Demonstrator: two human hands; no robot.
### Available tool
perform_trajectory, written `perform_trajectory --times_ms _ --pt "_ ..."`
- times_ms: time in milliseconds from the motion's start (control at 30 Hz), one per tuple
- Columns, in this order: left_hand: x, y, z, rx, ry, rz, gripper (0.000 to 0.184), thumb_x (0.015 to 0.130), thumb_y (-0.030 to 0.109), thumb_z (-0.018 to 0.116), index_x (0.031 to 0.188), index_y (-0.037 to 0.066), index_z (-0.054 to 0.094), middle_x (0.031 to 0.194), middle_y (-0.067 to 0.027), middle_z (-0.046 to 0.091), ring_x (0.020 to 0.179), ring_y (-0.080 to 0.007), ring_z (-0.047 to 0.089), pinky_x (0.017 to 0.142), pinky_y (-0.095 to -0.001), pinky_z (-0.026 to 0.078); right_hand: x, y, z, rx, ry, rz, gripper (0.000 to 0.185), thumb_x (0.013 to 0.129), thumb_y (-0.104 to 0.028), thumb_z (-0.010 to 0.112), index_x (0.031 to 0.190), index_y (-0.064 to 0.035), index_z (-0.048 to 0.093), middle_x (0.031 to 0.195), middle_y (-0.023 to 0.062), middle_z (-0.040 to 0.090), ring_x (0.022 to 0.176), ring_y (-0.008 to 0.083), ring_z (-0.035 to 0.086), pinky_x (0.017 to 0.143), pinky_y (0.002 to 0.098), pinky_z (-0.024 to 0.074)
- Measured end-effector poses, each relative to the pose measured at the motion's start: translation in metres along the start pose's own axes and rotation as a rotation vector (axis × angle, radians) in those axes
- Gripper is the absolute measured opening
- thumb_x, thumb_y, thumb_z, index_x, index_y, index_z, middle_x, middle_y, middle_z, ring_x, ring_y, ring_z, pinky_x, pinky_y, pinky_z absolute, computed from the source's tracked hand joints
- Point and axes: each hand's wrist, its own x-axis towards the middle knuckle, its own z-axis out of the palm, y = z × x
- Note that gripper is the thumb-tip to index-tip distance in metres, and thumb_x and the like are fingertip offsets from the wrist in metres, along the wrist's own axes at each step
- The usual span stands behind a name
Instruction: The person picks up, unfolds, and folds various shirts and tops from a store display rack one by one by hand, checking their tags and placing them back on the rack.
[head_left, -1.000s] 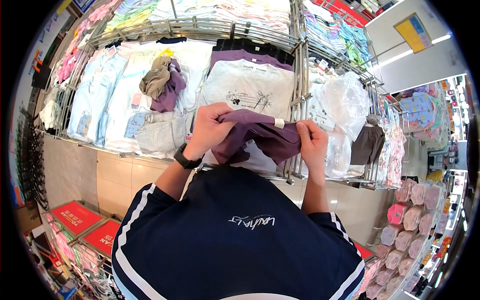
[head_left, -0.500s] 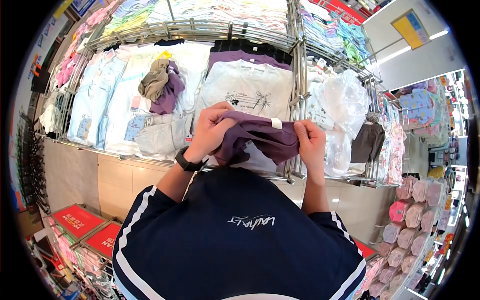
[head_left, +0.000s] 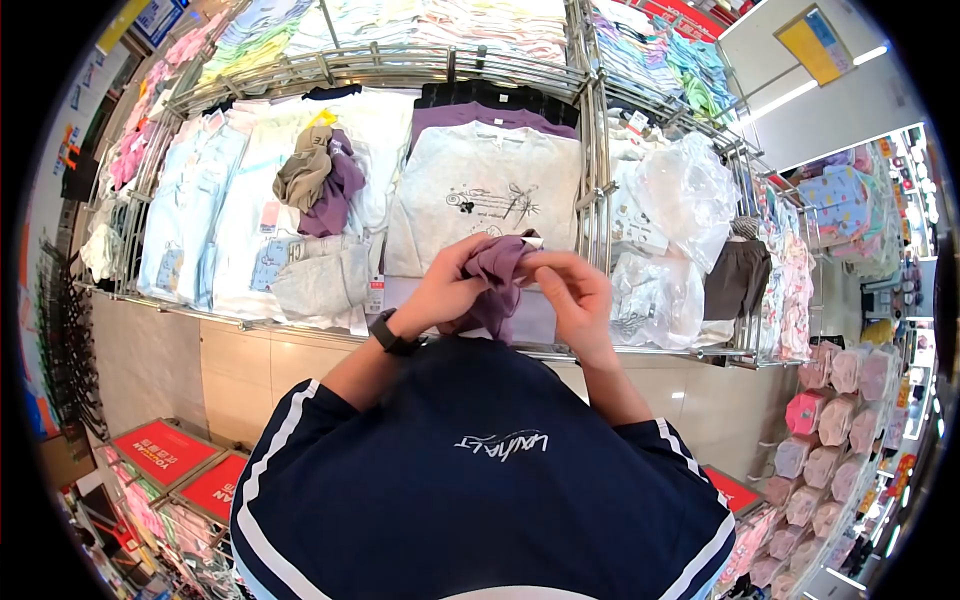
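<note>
Purple garment [head_left: 492,290] was bunched up between person's hands, just above rack's near rail [head_left: 640,352]. Left hand [head_left: 445,295], watch [head_left: 395,333] at wrist, gripped its gathered folds. Right hand [head_left: 578,305] had fingertips against garment by white tag [head_left: 533,243]; couldn't tell whether they pinched it. Pale grey shirt [head_left: 490,165] lay flat just beyond. Brown bundle [head_left: 303,170] sat off left; clear plastic [head_left: 690,190] lay to right.
</note>
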Motion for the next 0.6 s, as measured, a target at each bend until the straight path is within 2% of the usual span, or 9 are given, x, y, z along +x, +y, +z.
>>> perform_trajectory --times_ms 33,100,200,267,300,400,467,533,600 --pt "-0.001 0.006 -0.006 -0.056 -0.040 -0.019 0.042 0.076 -0.014 0.051 0.115 -0.001 0.057 0.099 -0.0036 0.062 0.091 -0.0105 0.057 0.081 -0.0253 0.047 0.001 0.003 -0.007 -0.044 0.027 -0.088 0.028 0.087 -0.005 0.064 0.115 -0.0009 0.060 0.106 0.0096 0.064 0.096 0.0159 0.061 0.084 0.0266 0.0462" --pt "-0.004 0.009 -0.017 -0.150 -0.112 -0.003 0.038 0.077 -0.012 0.053 0.112 0.000 0.060 0.097 -0.0012 0.062 0.090 -0.0087 0.056 0.080 -0.0244 0.046 0.008 -0.005 -0.004 -0.384 0.088 -0.223 0.036 0.084 -0.006 0.065 0.119 -0.0007 0.058 0.114 0.0116 0.061 0.106 0.0206 0.057 0.091 0.0336 0.0444" --pt "-0.004 0.014 -0.019 -0.256 -0.132 -0.037 0.028 0.079 -0.007 0.057 0.106 0.000 0.062 0.095 -0.0012 0.063 0.088 -0.0081 0.056 0.078 -0.0229 0.046 0.010 0.019 -0.013 -0.526 -0.092 -0.147 0.046 0.079 -0.011 0.071 0.121 -0.0025 0.057 0.117 0.0125 0.061 0.112 0.0246 0.055 0.098 0.0375 0.0398" --pt "-0.001 0.026 -0.015 -0.295 -0.146 0.021 0.019 0.081 0.003 0.062 0.099 0.000 0.063 0.092 -0.0026 0.064 0.086 -0.0094 0.058 0.077 -0.0225 0.045 0.009 0.036 -0.014 -0.400 -0.317 0.009 0.044 0.078 -0.012 0.072 0.119 -0.0033 0.059 0.113 0.0134 0.063 0.107 0.0248 0.058 0.095 0.0356 0.0424" --pt "0.001 0.024 -0.015 -0.328 -0.142 0.042 0.019 0.081 0.006 0.061 0.099 -0.001 0.063 0.092 -0.0033 0.064 0.086 -0.0105 0.058 0.078 -0.0234 0.045 0.010 0.035 -0.013 -0.415 -0.381 0.033 0.036 0.079 -0.015 0.072 0.112 -0.0024 0.062 0.106 0.0103 0.064 0.101 0.0194 0.059 0.092 0.0322 0.0434" --pt "0.007 0.028 -0.021 -0.325 -0.043 0.116 0.019 0.080 0.005 0.056 0.097 -0.001 0.061 0.092 -0.0049 0.063 0.085 -0.0120 0.059 0.078 -0.0239 0.046 0.008 0.038 -0.015 -0.324 -0.319 0.083 0.025 0.081 -0.014 0.071 0.102 -0.0028 0.063 0.092 0.0055 0.063 0.090 0.0133 0.058 0.083 0.0288 0.0456" --pt "0.011 0.032 -0.025 -0.304 0.028 0.184 0.022 0.077 -0.001 0.054 0.098 -0.002 0.061 0.092 -0.0037 0.064 0.084 -0.0101 0.059 0.076 -0.0230 0.046 0.010 0.029 -0.019 -0.136 -0.192 0.234 0.010 0.085 -0.007 0.067 0.092 -0.0038 0.059 0.078 0.0009 0.058 0.074 0.0070 0.054 0.067 0.0231 0.0446" --pt "0.012 0.036 -0.026 -0.381 0.123 0.126 0.025 0.077 -0.003 0.053 0.101 -0.002 0.059 0.094 -0.0045 0.064 0.083 -0.0109 0.060 0.078 -0.0240 0.047 0.014 0.023 -0.033 -0.216 -0.136 0.322 0.010 0.088 -0.008 0.065 0.088 -0.0029 0.057 0.076 0.0007 0.058 0.070 0.0061 0.053 0.063 0.0218 0.0435" --pt "0.013 0.032 -0.030 -0.363 0.185 0.096 0.026 0.077 -0.005 0.052 0.102 -0.002 0.058 0.095 -0.0045 0.064 0.084 -0.0110 0.060 0.078 -0.0240 0.047 0.014 0.031 -0.044 -0.273 -0.022 0.237 0.009 0.092 -0.010 0.060 0.088 -0.0034 0.055 0.072 0.0001 0.057 0.065 0.0046 0.051 0.058 0.0205 0.0410"
